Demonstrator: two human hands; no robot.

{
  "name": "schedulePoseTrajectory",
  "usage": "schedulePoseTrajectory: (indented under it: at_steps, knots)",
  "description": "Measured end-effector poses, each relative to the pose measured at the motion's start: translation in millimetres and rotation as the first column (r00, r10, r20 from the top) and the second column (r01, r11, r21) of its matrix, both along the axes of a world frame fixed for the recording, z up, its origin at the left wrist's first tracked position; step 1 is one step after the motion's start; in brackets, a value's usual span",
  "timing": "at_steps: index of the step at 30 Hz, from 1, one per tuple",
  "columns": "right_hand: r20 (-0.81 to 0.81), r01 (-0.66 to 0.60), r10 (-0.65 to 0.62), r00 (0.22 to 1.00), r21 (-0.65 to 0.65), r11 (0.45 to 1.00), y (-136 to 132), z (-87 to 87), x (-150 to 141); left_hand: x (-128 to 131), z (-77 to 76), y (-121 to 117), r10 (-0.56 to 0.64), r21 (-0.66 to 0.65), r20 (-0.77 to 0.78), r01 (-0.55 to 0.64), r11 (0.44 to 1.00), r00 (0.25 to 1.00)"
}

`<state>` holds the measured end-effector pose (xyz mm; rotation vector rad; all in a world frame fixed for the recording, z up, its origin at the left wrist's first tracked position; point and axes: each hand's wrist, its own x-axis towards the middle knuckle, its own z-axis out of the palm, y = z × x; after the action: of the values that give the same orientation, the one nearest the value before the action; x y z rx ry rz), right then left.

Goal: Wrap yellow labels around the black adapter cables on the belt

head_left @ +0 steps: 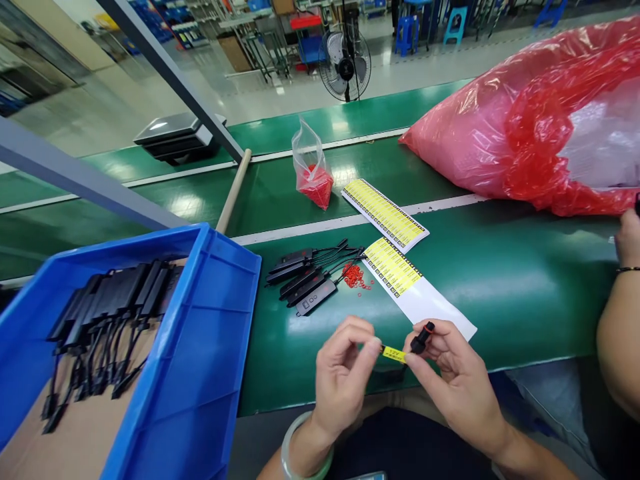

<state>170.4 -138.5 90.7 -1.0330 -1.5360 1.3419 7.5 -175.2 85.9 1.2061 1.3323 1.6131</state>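
My left hand (345, 373) pinches one end of a small yellow label (393, 354) between thumb and forefinger. My right hand (453, 373) holds a black cable connector (421, 337) and the label's other end, just above the near edge of the green bench (525, 280). Several black adapter units with cables (306, 279) lie on the bench ahead of my hands. A small scatter of red rings (356, 275) lies beside them. Two sheets of yellow labels (384, 213) (395, 267) lie to the right of them.
A blue bin (200, 347) at the left holds several more black units (107, 313). A small clear bag of red parts (311, 170) stands further back. A big red plastic bag (540, 127) fills the right. Another person's arm (623, 320) is at the right edge.
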Motion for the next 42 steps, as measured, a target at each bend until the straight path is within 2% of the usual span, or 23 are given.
schedulePoseTrajectory:
  at_steps: [2, 4, 6, 8, 10, 12, 14, 15, 17, 19, 22, 25, 28, 32, 34, 36, 38, 39, 40, 42]
  knots:
    - [0.075, 0.043, -0.049, 0.996, 0.077, 0.996, 15.0, 7.5, 21.3, -7.9, -2.3, 5.9, 0.113, 0.059, 0.024, -0.114, 0.992, 0.993]
    - [0.162, 0.088, -0.126, 0.979, 0.222, 0.971, 39.4, 21.2, 49.6, -13.3, -6.3, 14.9, 0.154, 0.049, -0.036, -0.152, 0.987, 0.987]
    - [0.262, 0.111, -0.245, 0.934, 0.44, 0.891, 70.8, 37.7, 80.2, -10.6, -14.4, 26.4, 0.077, -0.015, -0.212, -0.082, 0.997, 0.974]
    - [0.464, -0.104, -0.209, 0.861, 0.562, 0.821, 104.2, 49.2, 107.6, 1.8, -29.1, 39.1, -0.056, -0.089, -0.443, 0.018, 0.996, 0.895]
    - [0.673, -0.375, -0.086, 0.735, 0.509, 0.775, 133.3, 48.1, 129.1, 20.2, -49.7, 51.0, -0.167, -0.153, -0.654, 0.087, 0.984, 0.738]
    - [0.831, -0.488, -0.047, 0.554, 0.369, 0.791, 153.0, 32.1, 145.4, 38.5, -72.5, 60.2, -0.237, -0.221, -0.797, 0.097, 0.97, 0.556]
    - [0.927, -0.506, 0.01, 0.376, 0.196, 0.84, 161.2, 6.4, 158.1, 51.9, -92.5, 65.6, -0.285, -0.278, -0.864, 0.079, 0.957, 0.415]
    - [0.946, -0.483, 0.037, 0.322, 0.131, 0.866, 161.2, -7.3, 163.0, 56.0, -100.2, 66.8, -0.307, -0.302, -0.878, 0.073, 0.951, 0.369]
    - [0.955, -0.415, 0.035, 0.295, 0.095, 0.905, 155.4, -31.7, 167.3, 59.5, -110.5, 66.9, -0.351, -0.341, -0.882, 0.089, 0.936, 0.314]
    - [0.943, -0.343, -0.009, 0.333, 0.13, 0.93, 146.3, -49.3, 160.0, 58.7, -114.5, 65.7, -0.398, -0.37, -0.87, 0.147, 0.917, 0.29]
    - [0.892, -0.267, -0.038, 0.451, 0.176, 0.948, 137.7, -67.6, 124.5, 54.7, -112.9, 66.5, -0.424, -0.38, -0.855, 0.195, 0.904, 0.298]
    - [0.829, -0.244, -0.005, 0.559, 0.171, 0.954, 139.5, -83.4, 76.5, 50.0, -110.2, 71.9, -0.39, -0.372, -0.856, 0.12, 0.92, 0.34]
    - [0.792, -0.249, 0.011, 0.611, 0.179, 0.952, 142.0, -94.0, 42.2, 45.6, -112.4, 77.7, -0.378, -0.384, -0.855, 0.057, 0.922, 0.354]
    - [0.763, -0.32, 0.029, 0.646, 0.237, 0.917, 123.2, -90.8, 29.1, 45.1, -118.8, 79.9, -0.395, -0.405, -0.845, 0.051, 0.913, 0.361]
    - [0.75, -0.391, 0.061, 0.658, 0.272, 0.879, 104.7, -81.7, 32.2, 45.5, -118.1, 79.5, -0.39, -0.398, -0.838, 0.061, 0.915, 0.382]
    - [0.7, -0.408, 0.063, 0.711, 0.338, 0.848, 87.2, -69.8, 39.2, 40.9, -112.7, 79.2, -0.368, -0.366, -0.831, 0.087, 0.926, 0.417]
    - [0.574, -0.264, -0.031, 0.818, 0.424, 0.866, 76.2, -57.5, 48.5, 27.0, -103.3, 79.2, -0.307, -0.307, -0.838, 0.076, 0.949, 0.45]
    - [0.494, -0.154, -0.092, 0.865, 0.434, 0.888, 73.8, -52.2, 53.2, 16.1, -97.9, 79.3, -0.26, -0.279, -0.847, 0.027, 0.96, 0.463]
    - [0.408, -0.033, -0.15, 0.901, 0.408, 0.912, 73.3, -47.8, 57.4, 3.0, -92.7, 79.7, -0.207, -0.259, -0.858, -0.047, 0.965, 0.47]
    - [0.249, 0.155, -0.218, 0.944, 0.25, 0.956, 76.2, -42.5, 63.1, -26.3, -84.3, 81.8, -0.114, -0.244, -0.876, -0.226, 0.943, 0.468]
